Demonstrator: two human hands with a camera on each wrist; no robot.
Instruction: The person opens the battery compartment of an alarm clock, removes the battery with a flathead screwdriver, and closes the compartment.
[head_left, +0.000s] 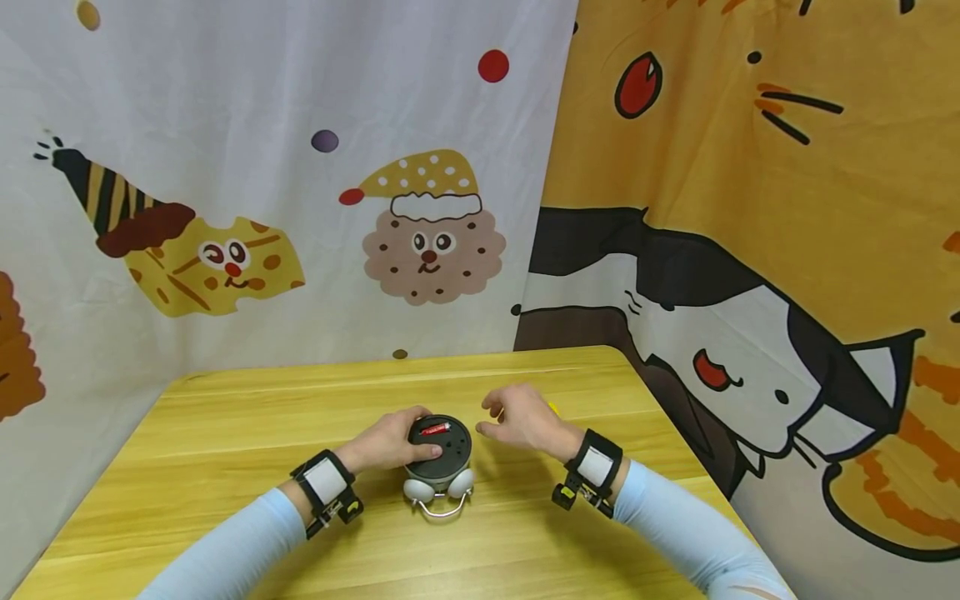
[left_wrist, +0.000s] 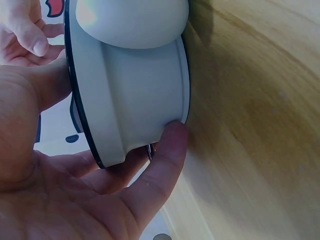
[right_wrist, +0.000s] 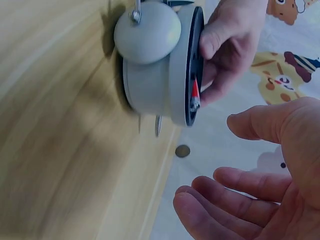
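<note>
A pale grey twin-bell alarm clock (head_left: 439, 454) lies on the wooden table with its black back facing up. In the back sits a red battery (head_left: 435, 429), also visible as a red-and-silver end in the right wrist view. My left hand (head_left: 388, 439) grips the clock from its left side, thumb on the black back and fingers round the casing. The two bells (right_wrist: 147, 32) and the metal handle (head_left: 444, 510) point toward me. To the right, my right hand (head_left: 528, 419) is held apart from the clock, fingers loosely bent with nothing between them.
A small yellow thing (head_left: 553, 408) shows partly behind the right hand. The wooden table (head_left: 247, 417) ends at a printed cloth (head_left: 300, 183) with cartoon figures at the back and right. Both wrists wear black straps with cameras.
</note>
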